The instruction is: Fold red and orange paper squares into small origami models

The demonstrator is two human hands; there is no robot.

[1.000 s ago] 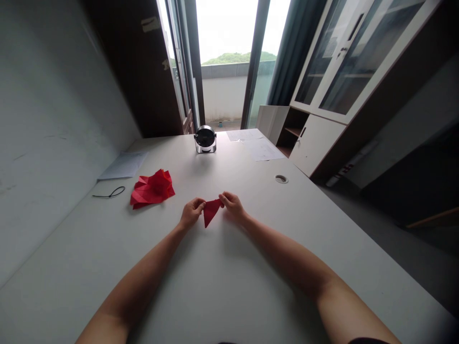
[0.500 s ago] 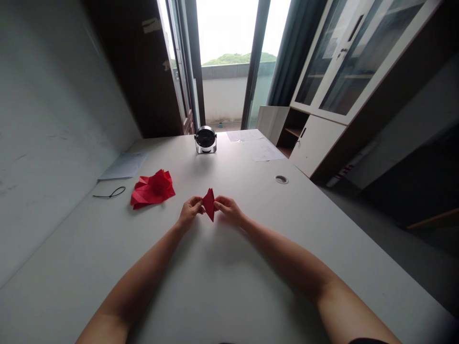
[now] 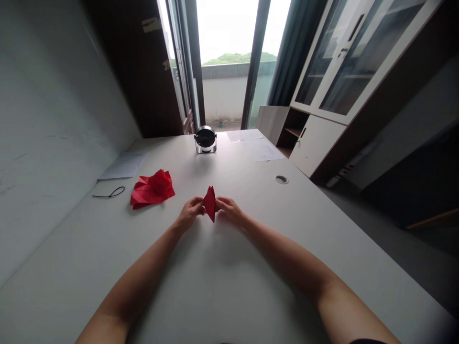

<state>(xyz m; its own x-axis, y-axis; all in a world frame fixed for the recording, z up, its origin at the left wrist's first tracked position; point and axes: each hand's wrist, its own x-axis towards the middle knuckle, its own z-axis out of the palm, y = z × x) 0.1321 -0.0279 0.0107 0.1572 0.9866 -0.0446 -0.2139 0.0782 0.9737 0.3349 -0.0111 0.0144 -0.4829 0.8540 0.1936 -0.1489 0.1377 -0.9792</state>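
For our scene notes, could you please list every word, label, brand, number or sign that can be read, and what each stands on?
No text can be read.
Left papers: any print is too faint to read.
Far-right papers: marks too small to read.
Red folded paper: no lettering visible.
Pale item with red marks, right: too blurred.

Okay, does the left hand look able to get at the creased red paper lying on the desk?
Probably yes: nothing shows between the left hand and the creased red paper, though that hand is holding the folded red piece.
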